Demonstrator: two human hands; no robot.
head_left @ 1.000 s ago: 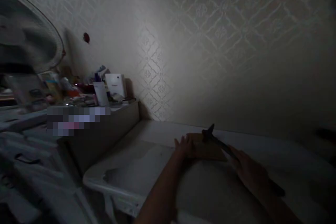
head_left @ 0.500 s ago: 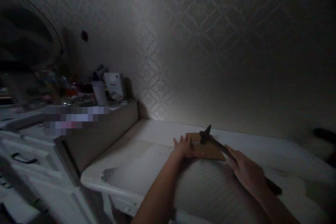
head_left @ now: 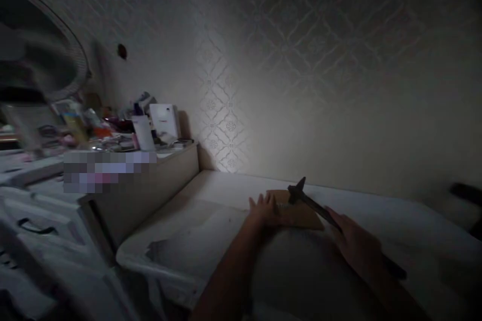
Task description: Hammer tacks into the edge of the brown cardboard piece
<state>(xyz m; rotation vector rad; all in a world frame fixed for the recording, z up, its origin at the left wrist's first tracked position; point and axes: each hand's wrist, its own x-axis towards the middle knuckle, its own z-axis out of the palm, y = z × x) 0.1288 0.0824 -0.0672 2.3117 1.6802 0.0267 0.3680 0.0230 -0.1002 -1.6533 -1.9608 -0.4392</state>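
Note:
A brown board (head_left: 307,218), wooden or cardboard, lies flat on the white table (head_left: 181,241). My left hand (head_left: 265,210) rests on its left side, open, with the fingers spread. In my right hand (head_left: 356,241) is a hammer (head_left: 314,204), gripped by its dark handle, whose end sticks out behind the fist. The hammer head is over the board's far part. A row of tiny pale marks or bits (head_left: 284,205) shows on the board beside the head, too small to name. Whether the head touches the board I cannot tell.
On the left, a white drawer cabinet (head_left: 150,185) rises above the table, crowded with a white box (head_left: 163,119), a pale cup or tube (head_left: 142,132) and bottles. A fan (head_left: 41,45) stands behind. The patterned wall (head_left: 301,110) borders the table's far edge. A dark object (head_left: 465,193) is at far right.
The hammer head has shifted very slightly up and to the right. My left hand stays on the board. The light over the table's near part has grown dimmer.

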